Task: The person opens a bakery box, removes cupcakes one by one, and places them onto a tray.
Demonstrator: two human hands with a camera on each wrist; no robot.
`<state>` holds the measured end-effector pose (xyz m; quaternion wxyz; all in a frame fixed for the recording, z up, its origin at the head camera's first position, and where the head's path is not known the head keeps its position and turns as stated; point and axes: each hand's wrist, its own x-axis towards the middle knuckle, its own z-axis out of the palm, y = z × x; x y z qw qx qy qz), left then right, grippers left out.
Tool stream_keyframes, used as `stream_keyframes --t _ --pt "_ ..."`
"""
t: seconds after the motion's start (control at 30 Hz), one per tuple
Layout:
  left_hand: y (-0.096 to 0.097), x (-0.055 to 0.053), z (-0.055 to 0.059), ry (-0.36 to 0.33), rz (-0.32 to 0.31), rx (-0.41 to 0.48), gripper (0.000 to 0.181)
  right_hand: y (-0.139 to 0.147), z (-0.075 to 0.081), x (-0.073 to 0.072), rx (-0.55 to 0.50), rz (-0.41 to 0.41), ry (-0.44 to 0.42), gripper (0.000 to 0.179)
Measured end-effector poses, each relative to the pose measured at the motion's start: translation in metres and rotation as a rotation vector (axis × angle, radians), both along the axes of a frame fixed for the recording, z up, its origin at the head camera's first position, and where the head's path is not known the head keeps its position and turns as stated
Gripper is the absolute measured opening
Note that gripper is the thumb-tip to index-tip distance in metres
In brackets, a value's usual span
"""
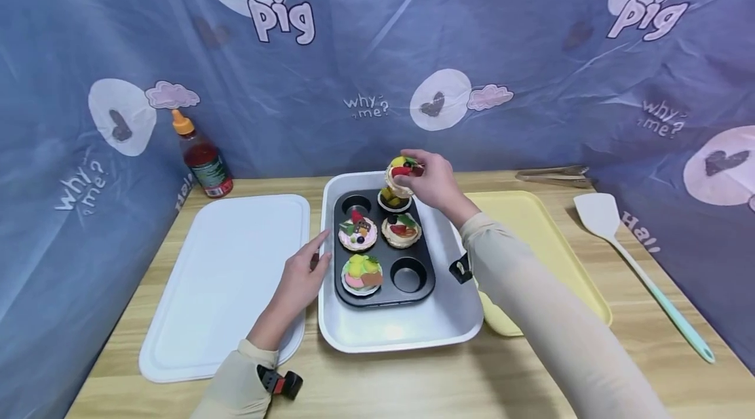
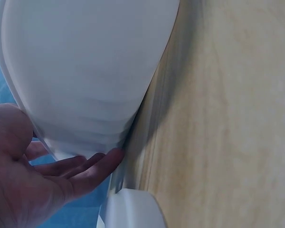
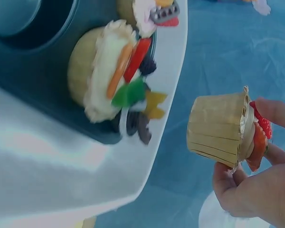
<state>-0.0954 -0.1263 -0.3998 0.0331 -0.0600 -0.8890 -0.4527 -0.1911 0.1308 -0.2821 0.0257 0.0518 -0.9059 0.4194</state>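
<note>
My right hand [image 1: 438,181] grips a cupcake [image 3: 213,126] topped with cream and red fruit, lifted above the far right of a dark muffin tin [image 1: 386,275]. Below it sits a dark cupcake [image 1: 394,201] with yellowish pieces. Also in the tin are a pink-cream cupcake [image 1: 357,233], a fruit cupcake [image 1: 402,231] and one with yellow and pink toppings [image 1: 362,275]. The far left and near right cups hold nothing. The tin lies in a white tray [image 1: 401,334]. With extended fingers, my left hand [image 1: 301,281] touches the tray's left side wall.
A white board [image 1: 230,275] lies on the left, a yellow tray [image 1: 548,255] on the right. At the back left stands a sauce bottle [image 1: 206,166]. Tongs [image 1: 554,174] and a spatula [image 1: 643,275] lie at the right. A printed blue cloth [image 1: 366,45] hangs behind.
</note>
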Motion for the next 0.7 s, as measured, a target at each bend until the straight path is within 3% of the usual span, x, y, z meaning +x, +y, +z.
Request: stream_keyframes --t 0.47,0.7 --pt "-0.004 0.002 0.002 -0.047 0.011 -0.015 0.051 0.057 0.001 -0.001 0.008 -0.101 0.043 0.055" --pt "0.0 0.001 0.001 -0.024 -0.004 -0.02 0.05 0.09 -0.011 0.0 0.019 -0.142 0.003 0.058"
